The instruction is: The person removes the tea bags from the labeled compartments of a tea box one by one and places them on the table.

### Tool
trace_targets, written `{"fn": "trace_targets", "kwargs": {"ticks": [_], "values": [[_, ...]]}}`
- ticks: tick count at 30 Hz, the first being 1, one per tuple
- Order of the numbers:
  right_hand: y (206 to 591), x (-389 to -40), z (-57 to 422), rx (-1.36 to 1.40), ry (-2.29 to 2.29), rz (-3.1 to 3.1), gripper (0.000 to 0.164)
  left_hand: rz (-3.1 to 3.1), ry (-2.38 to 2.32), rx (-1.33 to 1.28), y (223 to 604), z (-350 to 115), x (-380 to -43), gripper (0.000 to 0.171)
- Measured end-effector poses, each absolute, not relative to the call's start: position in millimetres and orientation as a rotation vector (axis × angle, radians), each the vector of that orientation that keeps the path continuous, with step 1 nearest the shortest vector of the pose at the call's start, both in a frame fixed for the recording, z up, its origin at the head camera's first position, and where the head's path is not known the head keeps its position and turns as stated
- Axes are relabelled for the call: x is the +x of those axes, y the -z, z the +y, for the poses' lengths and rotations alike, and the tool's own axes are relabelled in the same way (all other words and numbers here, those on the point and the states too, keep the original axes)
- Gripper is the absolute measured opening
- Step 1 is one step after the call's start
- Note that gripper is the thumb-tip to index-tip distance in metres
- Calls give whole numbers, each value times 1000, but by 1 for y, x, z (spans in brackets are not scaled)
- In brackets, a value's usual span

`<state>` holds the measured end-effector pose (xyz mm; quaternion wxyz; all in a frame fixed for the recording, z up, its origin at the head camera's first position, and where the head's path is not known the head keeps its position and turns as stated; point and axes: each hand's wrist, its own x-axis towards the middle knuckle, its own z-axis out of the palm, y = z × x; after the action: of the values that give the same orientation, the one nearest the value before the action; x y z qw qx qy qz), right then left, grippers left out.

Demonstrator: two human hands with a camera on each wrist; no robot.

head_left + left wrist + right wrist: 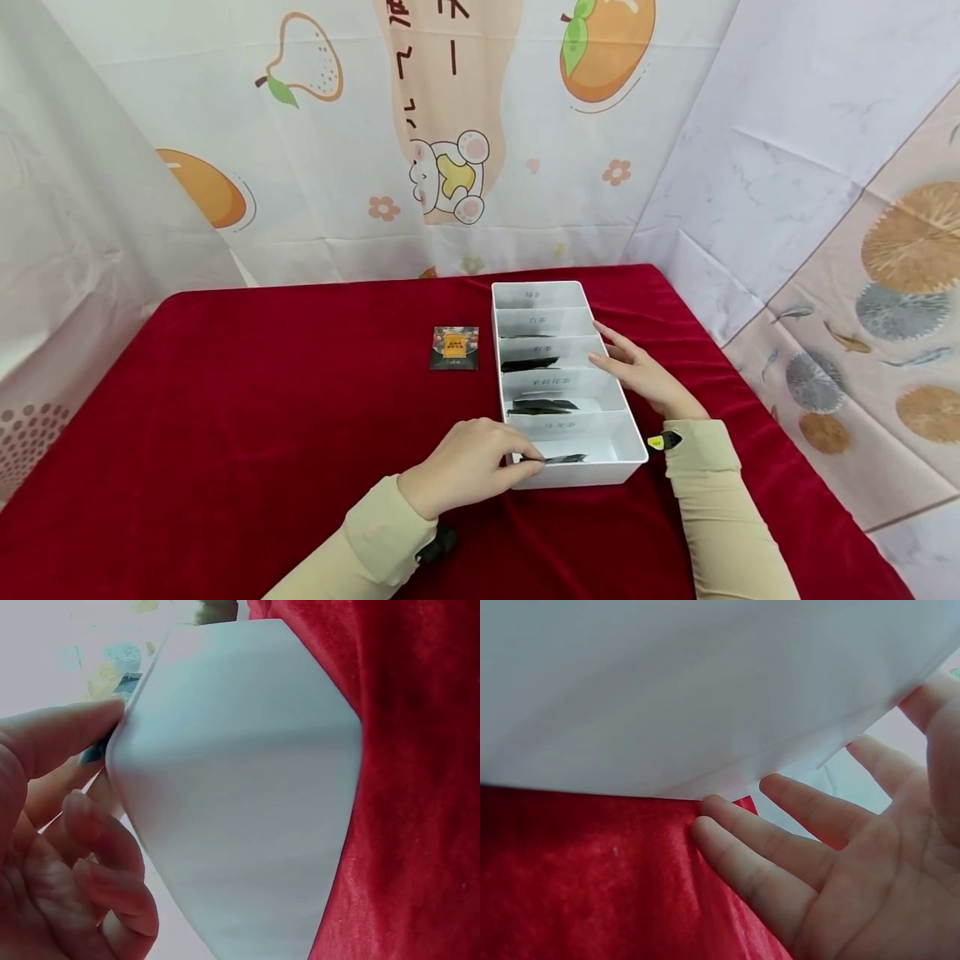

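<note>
A white divided box [581, 476] has its compartments in a row running away from me, with printed labels on the dividers. At its near left corner my left hand [480, 465] pinches a thin dark packet [567, 458] between thumb and fingers, right at the rim of the nearest compartment. In the left wrist view the thumb lies at the box's rim with the packet [129, 684] showing behind it. Against the box's right side my right hand [643, 375] rests with spread, fairly straight fingers; its fingertips [776, 782] touch the outer wall in the right wrist view.
Dark packets [542, 406] stand in several middle compartments. One flat black packet with an orange label [454, 346] lies left of the box on the red cloth [285, 417]. Printed curtains [315, 183] hang behind and at both sides of the table.
</note>
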<state>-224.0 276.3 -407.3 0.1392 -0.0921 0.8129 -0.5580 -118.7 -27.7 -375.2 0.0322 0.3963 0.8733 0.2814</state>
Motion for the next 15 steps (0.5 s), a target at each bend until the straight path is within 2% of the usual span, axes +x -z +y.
{"fn": "trace_targets", "kwargs": {"ticks": [7,15], "values": [[408,-224,277,-250,1605,2350,73,2656,-877,1246,372,-29,-118,15],[407,-224,277,-268,1600,2351,72,2664,-1108,1217,370,-29,-118,16]]}}
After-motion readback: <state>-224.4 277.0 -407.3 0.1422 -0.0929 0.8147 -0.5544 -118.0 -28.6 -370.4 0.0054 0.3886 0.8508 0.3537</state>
